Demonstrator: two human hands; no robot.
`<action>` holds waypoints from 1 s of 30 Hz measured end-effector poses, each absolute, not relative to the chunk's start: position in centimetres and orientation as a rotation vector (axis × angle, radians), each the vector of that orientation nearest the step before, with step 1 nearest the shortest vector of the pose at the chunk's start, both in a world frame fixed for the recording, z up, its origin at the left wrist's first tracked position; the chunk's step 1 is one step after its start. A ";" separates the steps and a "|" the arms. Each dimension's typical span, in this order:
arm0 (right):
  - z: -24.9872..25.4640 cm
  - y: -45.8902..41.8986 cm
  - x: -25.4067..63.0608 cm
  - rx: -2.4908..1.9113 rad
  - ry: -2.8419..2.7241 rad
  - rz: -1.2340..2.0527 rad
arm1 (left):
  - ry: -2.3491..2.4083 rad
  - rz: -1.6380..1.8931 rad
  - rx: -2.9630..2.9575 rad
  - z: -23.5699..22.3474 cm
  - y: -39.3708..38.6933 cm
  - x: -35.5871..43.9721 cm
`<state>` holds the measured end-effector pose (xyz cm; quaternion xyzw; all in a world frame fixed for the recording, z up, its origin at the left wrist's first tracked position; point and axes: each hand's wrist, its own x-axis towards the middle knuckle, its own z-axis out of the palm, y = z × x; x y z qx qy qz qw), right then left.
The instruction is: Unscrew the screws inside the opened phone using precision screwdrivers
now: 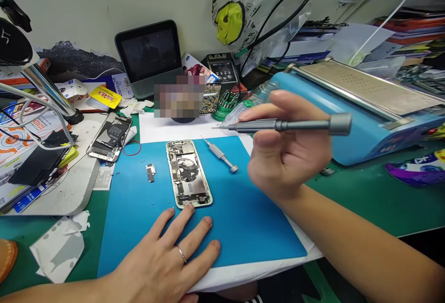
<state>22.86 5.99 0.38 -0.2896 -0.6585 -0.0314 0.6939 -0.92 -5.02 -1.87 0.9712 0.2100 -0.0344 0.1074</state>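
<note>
An opened phone housing (189, 175), with its inner parts bare, lies on a blue mat (257, 229). My left hand (177, 252) rests flat below it, fingers spread, the fingertips at the housing's lower edge. Raised above the mat's right side, my right hand (290, 150) grips a grey precision screwdriver (306, 125) held level, its thin tip pointing left. A second small screwdriver (219, 154) lies right of the housing. Left of it sit a small metal shield plate (150, 172) and several tiny screws (153, 203).
A phone screen assembly (109, 136) lies on a white lamp base (83, 187) at left. Behind the mat stand a smart display (149, 57) and a green holder of bits (227, 104). A blue machine with a metal plate (365, 85) occupies the right. Paper scraps (60, 247) lie front left.
</note>
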 end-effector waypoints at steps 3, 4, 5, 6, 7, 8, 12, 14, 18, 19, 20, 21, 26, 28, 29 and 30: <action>0.6 5.7 22.6 -0.741 -1.468 -0.057 | 0.608 -0.105 2.862 -1.9 -5.0 -0.8; 0.7 5.5 22.5 -0.780 -1.468 -0.083 | 0.611 -0.106 2.866 -1.9 -5.0 -0.8; 0.8 5.3 22.5 -0.810 -1.473 -0.108 | 0.614 -0.112 2.869 -1.8 -5.0 -0.7; 0.8 5.2 22.5 -0.830 -1.482 -0.121 | 0.626 -0.121 2.871 -1.7 -5.0 -0.7; 0.9 5.1 22.6 -0.837 -1.489 -0.120 | 0.642 -0.131 2.871 -1.6 -5.0 -0.7; 0.9 5.0 22.6 -0.838 -1.492 -0.109 | 0.638 -0.141 2.869 -1.6 -4.9 -0.6; 0.6 5.0 22.6 -0.859 -1.490 -0.017 | 0.589 -0.131 2.862 -1.6 -4.9 -0.7; 0.5 5.2 22.6 -0.835 -1.472 -0.004 | 0.606 -0.119 2.872 -1.7 -4.9 -0.8; 0.2 6.2 22.9 -0.845 -1.500 0.040 | 0.592 -0.109 2.880 -1.8 -4.7 -0.8; 0.1 6.5 23.1 -0.865 -1.525 0.061 | 0.573 -0.111 2.884 -1.9 -4.6 -0.9; 0.1 6.9 23.2 -0.879 -1.544 0.071 | 0.556 -0.113 2.894 -1.9 -4.5 -0.9; 0.0 7.2 23.4 -0.888 -1.556 0.069 | 0.542 -0.113 2.911 -2.0 -4.4 -0.9; -0.1 8.8 24.3 -0.959 -1.581 -0.039 | 0.566 -0.053 3.064 -2.7 -4.4 -1.2; -0.3 9.1 24.6 -0.996 -1.631 -0.061 | 0.578 -0.041 3.091 -2.9 -4.5 -1.3; -0.4 9.3 24.6 -1.009 -1.658 -0.058 | 0.575 -0.041 3.093 -2.9 -4.5 -1.3; -0.6 9.4 24.7 -1.022 -1.682 -0.047 | 0.569 -0.044 3.088 -2.9 -4.5 -1.3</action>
